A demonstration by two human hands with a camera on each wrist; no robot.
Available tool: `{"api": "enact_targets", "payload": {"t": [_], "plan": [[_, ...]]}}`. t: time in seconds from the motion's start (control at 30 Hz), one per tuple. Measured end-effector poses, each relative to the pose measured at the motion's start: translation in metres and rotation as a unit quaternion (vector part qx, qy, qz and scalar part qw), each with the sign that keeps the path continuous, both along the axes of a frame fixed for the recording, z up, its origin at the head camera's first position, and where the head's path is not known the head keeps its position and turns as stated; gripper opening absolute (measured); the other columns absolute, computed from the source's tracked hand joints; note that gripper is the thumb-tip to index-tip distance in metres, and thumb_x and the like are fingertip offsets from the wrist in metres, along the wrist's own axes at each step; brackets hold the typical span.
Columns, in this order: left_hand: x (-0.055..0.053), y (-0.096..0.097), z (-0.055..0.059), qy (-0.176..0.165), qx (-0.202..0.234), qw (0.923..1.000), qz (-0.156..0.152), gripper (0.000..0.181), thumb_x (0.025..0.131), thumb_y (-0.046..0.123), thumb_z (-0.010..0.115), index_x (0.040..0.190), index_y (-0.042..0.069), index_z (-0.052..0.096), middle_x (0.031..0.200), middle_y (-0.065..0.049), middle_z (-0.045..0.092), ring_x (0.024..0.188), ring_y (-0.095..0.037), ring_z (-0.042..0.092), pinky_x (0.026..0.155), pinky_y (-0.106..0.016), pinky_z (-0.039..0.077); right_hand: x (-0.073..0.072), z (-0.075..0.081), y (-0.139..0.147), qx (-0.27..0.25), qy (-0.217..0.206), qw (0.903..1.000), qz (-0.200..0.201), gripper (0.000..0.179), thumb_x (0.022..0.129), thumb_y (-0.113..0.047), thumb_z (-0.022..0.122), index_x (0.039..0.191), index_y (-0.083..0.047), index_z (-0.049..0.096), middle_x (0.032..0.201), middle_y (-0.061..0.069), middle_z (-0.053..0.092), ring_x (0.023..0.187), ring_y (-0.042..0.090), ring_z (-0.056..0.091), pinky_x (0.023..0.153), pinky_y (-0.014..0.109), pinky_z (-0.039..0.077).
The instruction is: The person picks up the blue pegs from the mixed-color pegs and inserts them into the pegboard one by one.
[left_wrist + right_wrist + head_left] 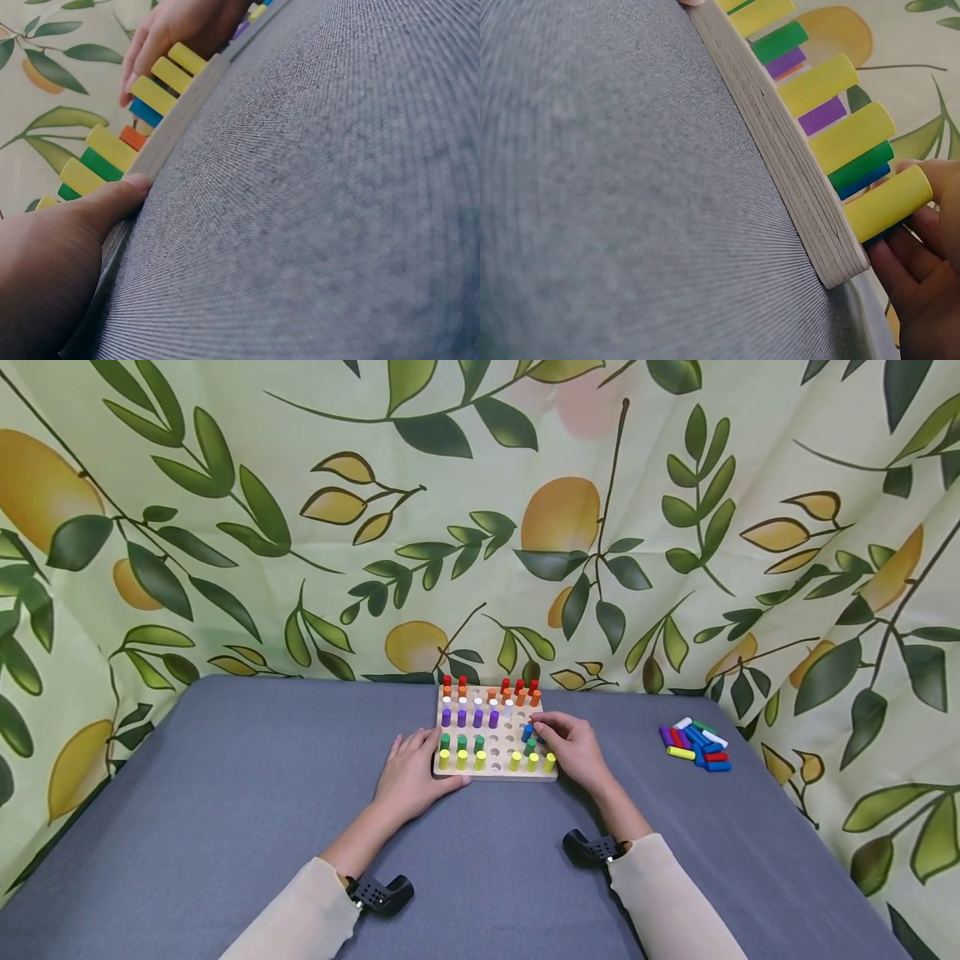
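A wooden pegboard [501, 732] lies on the table, with rows of red, orange, white, purple, blue, green and yellow pegs standing in it. My left hand [411, 777] holds its near left corner, thumb on the front edge and fingers along the left side. At the board's right side, my right hand [576, 750] pinches a blue peg [540, 738], which is mostly covered by the fingers. Another blue peg [527, 732] stands just left of these fingertips. In the right wrist view, a yellow peg [891, 202] stands in front of the held one.
A loose pile of pegs in several colours [697, 745] lies on the grey tablecloth [247, 810] to the right of the board. Behind the table hangs a curtain [465, 527] printed with leaves and fruit.
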State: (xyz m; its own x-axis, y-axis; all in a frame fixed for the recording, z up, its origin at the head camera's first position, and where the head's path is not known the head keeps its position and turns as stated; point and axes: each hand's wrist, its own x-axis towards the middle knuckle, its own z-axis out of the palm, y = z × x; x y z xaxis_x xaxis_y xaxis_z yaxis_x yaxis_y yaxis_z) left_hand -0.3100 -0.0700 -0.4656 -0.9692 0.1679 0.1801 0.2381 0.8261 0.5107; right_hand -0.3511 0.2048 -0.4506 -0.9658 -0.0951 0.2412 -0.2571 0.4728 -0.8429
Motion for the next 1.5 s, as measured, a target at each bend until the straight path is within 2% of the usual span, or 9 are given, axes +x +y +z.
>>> {"api": "enact_targets", "payload": {"t": [0.17, 0.37, 0.6, 0.77, 0.9, 1.0, 1.1, 1.37, 1.5], "plan": [[0.000, -0.001, -0.001, -0.003, 0.002, 1.0000, -0.001, 0.094, 0.080, 0.056, 0.079, 0.151, 0.004, 0.047, 0.154, -0.017, 0.049, 0.148, -0.036, 0.040, 0.127, -0.056, 0.020, 0.000, 0.001, 0.002, -0.011, 0.005, 0.9996, -0.028, 0.024, 0.102, -0.019, 0.062, 0.115, -0.004, 0.075, 0.109, 0.016, 0.076, 0.093, 0.020, 0.067, 0.074, 0.016, 0.050], [0.000, -0.003, -0.002, -0.004, 0.001, 1.0000, 0.001, 0.095, 0.080, 0.057, 0.079, 0.151, 0.004, 0.046, 0.154, -0.017, 0.048, 0.148, -0.036, 0.040, 0.128, -0.056, 0.019, 0.002, 0.013, 0.011, -0.025, 0.019, 0.9973, -0.066, 0.025, 0.102, -0.019, 0.061, 0.115, -0.002, 0.074, 0.107, 0.017, 0.077, 0.097, 0.025, 0.071, 0.076, 0.013, 0.051], [-0.001, -0.003, -0.002, 0.001, 0.002, 1.0000, 0.000, 0.094, 0.080, 0.056, 0.079, 0.151, 0.004, 0.046, 0.153, -0.019, 0.049, 0.147, -0.036, 0.041, 0.127, -0.057, 0.020, 0.024, 0.054, 0.024, -0.030, 0.033, 0.9943, -0.097, 0.026, 0.102, -0.008, 0.057, 0.118, 0.010, 0.069, 0.110, 0.031, 0.072, 0.079, -0.011, 0.060, 0.074, 0.008, 0.050], [-0.001, -0.003, -0.001, 0.001, 0.002, 1.0000, 0.000, 0.094, 0.080, 0.056, 0.079, 0.151, 0.004, 0.046, 0.154, -0.019, 0.048, 0.147, -0.036, 0.041, 0.127, -0.056, 0.020, 0.011, 0.041, 0.051, -0.048, 0.042, 0.9887, -0.136, 0.029, 0.103, -0.016, 0.059, 0.119, 0.004, 0.071, 0.114, 0.029, 0.072, 0.079, -0.013, 0.060, 0.075, 0.006, 0.051], [0.000, -0.003, 0.001, 0.002, 0.000, 1.0000, -0.001, 0.094, 0.079, 0.056, 0.079, 0.150, 0.003, 0.047, 0.153, -0.019, 0.048, 0.147, -0.036, 0.041, 0.127, -0.057, 0.020, 0.006, 0.036, 0.069, -0.030, 0.053, 0.9829, -0.174, 0.032, 0.101, -0.026, 0.062, 0.118, -0.001, 0.073, 0.108, 0.019, 0.076, 0.080, -0.006, 0.062, 0.071, 0.007, 0.050], [0.001, -0.003, 0.001, 0.002, -0.002, 1.0000, -0.003, 0.094, 0.079, 0.056, 0.079, 0.150, 0.003, 0.047, 0.153, -0.020, 0.049, 0.147, -0.037, 0.042, 0.127, -0.057, 0.021, 0.007, 0.037, 0.081, -0.027, 0.053, 0.9774, -0.203, 0.036, 0.099, -0.032, 0.065, 0.116, -0.001, 0.074, 0.091, -0.004, 0.076, 0.077, -0.004, 0.062, 0.069, 0.008, 0.050], [0.001, -0.003, 0.002, 0.002, -0.002, 1.0000, -0.002, 0.095, 0.079, 0.057, 0.079, 0.150, 0.003, 0.047, 0.153, -0.020, 0.049, 0.147, -0.037, 0.042, 0.127, -0.057, 0.021, 0.010, 0.039, 0.091, -0.043, 0.046, 0.9735, -0.220, 0.040, 0.098, -0.035, 0.066, 0.116, 0.000, 0.073, 0.081, -0.024, 0.066, 0.075, -0.008, 0.061, 0.070, 0.007, 0.051], [0.000, -0.001, 0.001, -0.007, -0.002, 1.0000, 0.002, 0.095, 0.080, 0.057, 0.079, 0.151, 0.004, 0.045, 0.154, -0.019, 0.048, 0.147, -0.036, 0.041, 0.127, -0.058, 0.020, 0.018, 0.042, 0.116, -0.050, 0.044, 0.9684, -0.240, 0.041, 0.098, -0.035, 0.066, 0.117, 0.001, 0.072, 0.077, -0.028, 0.063, 0.075, -0.007, 0.061, 0.070, 0.008, 0.052], [0.001, 0.001, 0.001, -0.006, 0.001, 1.0000, 0.001, 0.095, 0.080, 0.057, 0.079, 0.151, 0.004, 0.046, 0.154, -0.019, 0.048, 0.147, -0.035, 0.041, 0.127, -0.058, 0.020, 0.030, 0.043, 0.135, 0.022, 0.029, 0.9651, -0.259, 0.044, 0.099, -0.040, 0.063, 0.119, -0.002, 0.072, 0.075, -0.035, 0.056, 0.074, -0.009, 0.054, 0.065, 0.011, 0.045]]}}
